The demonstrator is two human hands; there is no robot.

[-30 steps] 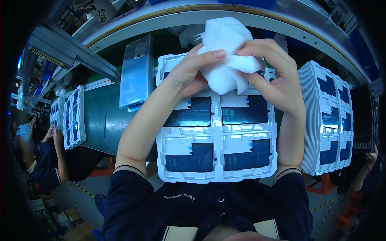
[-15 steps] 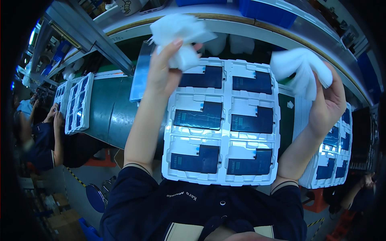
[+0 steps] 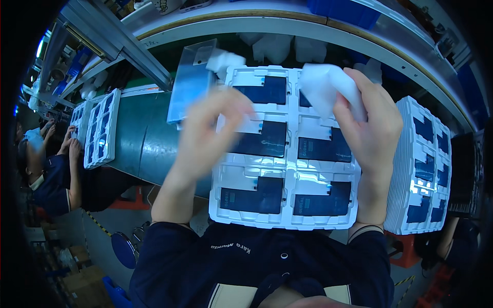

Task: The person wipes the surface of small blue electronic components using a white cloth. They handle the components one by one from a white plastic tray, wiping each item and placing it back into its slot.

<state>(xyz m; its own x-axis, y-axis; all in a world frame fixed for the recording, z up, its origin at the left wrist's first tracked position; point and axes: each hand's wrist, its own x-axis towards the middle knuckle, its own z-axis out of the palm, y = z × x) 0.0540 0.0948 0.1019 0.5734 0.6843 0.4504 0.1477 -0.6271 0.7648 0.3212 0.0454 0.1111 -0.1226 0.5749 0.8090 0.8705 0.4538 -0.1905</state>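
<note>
White sheet (image 3: 327,88) pinched in my right hand (image 3: 374,115), over the tray's (image 3: 287,224) upper right corner

I have the sheet between my right thumb and fingers; it bends over and hangs to the left of them, covering part of the top right pack. Whether it is one layer or several, I cannot tell.

My left hand (image 3: 213,133) is a blur over the tray's left edge, about halfway up. Its fingers look curled toward the thumb, but I cannot tell whether they press together or pinch anything.

Six dark packs (image 3: 251,199) lie in the tray, in two columns of three. The middle left one is partly behind my left fingers.

Just beyond the tray's upper left corner is a white wad (image 3: 226,61), next to some clear bags (image 3: 191,84). A stack of trays (image 3: 403,169) stands beside the tray's right edge, dark packs in its top one.
</note>
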